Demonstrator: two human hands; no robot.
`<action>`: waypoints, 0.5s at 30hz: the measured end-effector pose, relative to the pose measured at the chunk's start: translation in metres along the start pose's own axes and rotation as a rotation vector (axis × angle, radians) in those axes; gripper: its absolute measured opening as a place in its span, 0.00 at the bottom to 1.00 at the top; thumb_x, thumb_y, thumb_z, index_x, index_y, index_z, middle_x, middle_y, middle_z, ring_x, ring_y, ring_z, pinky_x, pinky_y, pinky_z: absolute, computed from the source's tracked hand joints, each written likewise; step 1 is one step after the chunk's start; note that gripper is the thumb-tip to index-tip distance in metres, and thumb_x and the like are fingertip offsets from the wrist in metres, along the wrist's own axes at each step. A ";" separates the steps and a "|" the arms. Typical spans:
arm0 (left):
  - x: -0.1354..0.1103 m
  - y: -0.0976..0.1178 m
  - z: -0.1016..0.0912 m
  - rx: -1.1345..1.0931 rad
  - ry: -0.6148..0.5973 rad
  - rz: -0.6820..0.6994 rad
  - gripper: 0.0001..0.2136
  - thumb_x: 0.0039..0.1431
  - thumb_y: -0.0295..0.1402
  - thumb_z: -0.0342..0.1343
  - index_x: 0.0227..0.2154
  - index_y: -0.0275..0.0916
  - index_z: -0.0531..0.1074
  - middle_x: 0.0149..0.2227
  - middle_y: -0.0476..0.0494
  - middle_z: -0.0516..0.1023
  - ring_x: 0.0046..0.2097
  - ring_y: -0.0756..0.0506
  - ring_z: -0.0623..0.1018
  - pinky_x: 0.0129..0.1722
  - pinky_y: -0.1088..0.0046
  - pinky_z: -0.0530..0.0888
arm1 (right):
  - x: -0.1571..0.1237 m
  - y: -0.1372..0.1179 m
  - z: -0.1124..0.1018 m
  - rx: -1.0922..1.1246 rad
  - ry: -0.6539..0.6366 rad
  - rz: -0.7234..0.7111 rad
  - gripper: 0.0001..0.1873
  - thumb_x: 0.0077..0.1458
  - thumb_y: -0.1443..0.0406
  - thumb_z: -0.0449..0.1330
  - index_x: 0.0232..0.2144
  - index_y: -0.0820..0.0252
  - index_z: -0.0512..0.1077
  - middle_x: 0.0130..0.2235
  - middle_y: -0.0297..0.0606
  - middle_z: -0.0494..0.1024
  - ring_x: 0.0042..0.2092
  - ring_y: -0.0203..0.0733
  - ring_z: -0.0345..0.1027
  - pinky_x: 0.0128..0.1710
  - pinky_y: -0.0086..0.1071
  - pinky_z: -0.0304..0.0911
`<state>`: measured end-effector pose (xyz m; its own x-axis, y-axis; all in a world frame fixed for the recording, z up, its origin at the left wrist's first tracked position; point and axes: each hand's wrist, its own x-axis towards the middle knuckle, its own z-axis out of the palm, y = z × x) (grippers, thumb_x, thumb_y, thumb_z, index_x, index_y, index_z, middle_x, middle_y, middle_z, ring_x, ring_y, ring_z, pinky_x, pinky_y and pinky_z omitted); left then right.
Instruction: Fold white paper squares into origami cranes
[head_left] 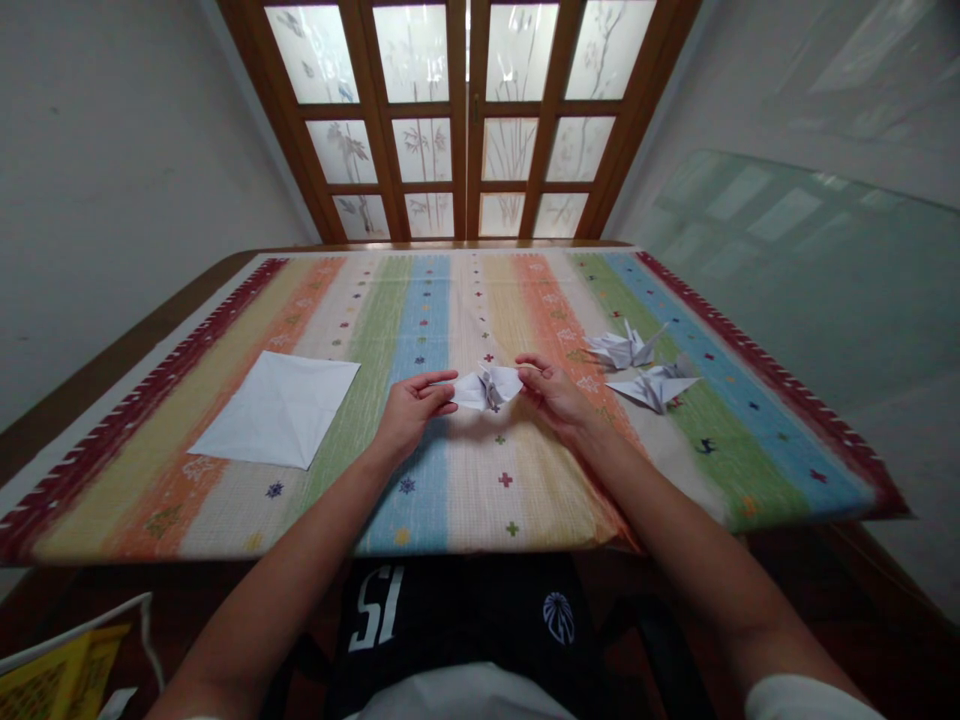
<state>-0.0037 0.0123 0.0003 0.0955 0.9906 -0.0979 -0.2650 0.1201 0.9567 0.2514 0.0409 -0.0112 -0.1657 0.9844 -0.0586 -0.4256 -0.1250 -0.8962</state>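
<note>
A white folded paper crane (491, 386) is stretched between my two hands, just over the middle of the striped tablecloth. One wing is pinched by my left hand (414, 408), its thumb and fingers pressed together on the paper. The other wing is gripped in the same way by my right hand (553, 392). The crane's narrow points stand up between the spread wings. To the right lie more white paper cranes, one farther back (624, 347) and one closer (654, 388), near each other on the cloth.
A square white sheet of paper (277, 410) with crease lines lies flat on the left of the table. The striped tablecloth (427, 500) hangs over the near edge. Beyond the table stand wooden doors (468, 150) with glass panes. A yellow basket (64, 675) is at the lower left.
</note>
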 end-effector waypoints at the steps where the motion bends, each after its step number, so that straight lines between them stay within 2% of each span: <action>1: 0.000 0.000 0.000 0.001 -0.010 -0.001 0.26 0.44 0.40 0.80 0.46 0.35 0.86 0.31 0.48 0.84 0.32 0.50 0.82 0.38 0.73 0.85 | 0.000 -0.001 -0.001 -0.010 0.011 -0.023 0.29 0.33 0.55 0.86 0.37 0.53 0.81 0.32 0.29 0.83 0.30 0.33 0.74 0.31 0.25 0.72; 6: -0.001 -0.002 -0.001 0.048 -0.053 0.015 0.26 0.49 0.41 0.78 0.50 0.34 0.85 0.36 0.44 0.86 0.36 0.48 0.84 0.45 0.68 0.86 | -0.001 -0.001 -0.001 -0.092 0.039 -0.189 0.22 0.42 0.53 0.83 0.36 0.51 0.82 0.43 0.35 0.87 0.38 0.37 0.78 0.36 0.27 0.74; 10: 0.001 -0.004 -0.003 0.178 -0.116 0.088 0.27 0.60 0.46 0.71 0.57 0.35 0.81 0.46 0.37 0.87 0.45 0.42 0.86 0.49 0.62 0.85 | 0.002 -0.001 -0.003 -0.180 0.076 -0.287 0.20 0.45 0.53 0.79 0.37 0.51 0.81 0.40 0.35 0.86 0.39 0.41 0.78 0.37 0.32 0.75; 13: 0.005 -0.002 -0.009 0.471 -0.069 0.263 0.20 0.66 0.43 0.63 0.55 0.37 0.80 0.51 0.33 0.85 0.51 0.38 0.85 0.51 0.57 0.84 | 0.006 -0.007 -0.008 -0.269 0.161 -0.393 0.23 0.46 0.54 0.76 0.45 0.49 0.79 0.41 0.36 0.85 0.41 0.44 0.79 0.39 0.35 0.76; 15: 0.009 0.003 -0.017 0.760 0.056 0.415 0.13 0.66 0.36 0.61 0.51 0.39 0.81 0.53 0.34 0.84 0.54 0.37 0.83 0.57 0.52 0.81 | 0.008 -0.017 -0.015 -0.341 0.246 -0.498 0.24 0.48 0.55 0.74 0.48 0.49 0.79 0.43 0.38 0.84 0.41 0.44 0.79 0.37 0.35 0.75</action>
<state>-0.0195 0.0227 -0.0026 0.0801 0.9487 0.3059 0.4466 -0.3085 0.8399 0.2705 0.0524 -0.0026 0.2043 0.9189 0.3374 -0.0857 0.3602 -0.9289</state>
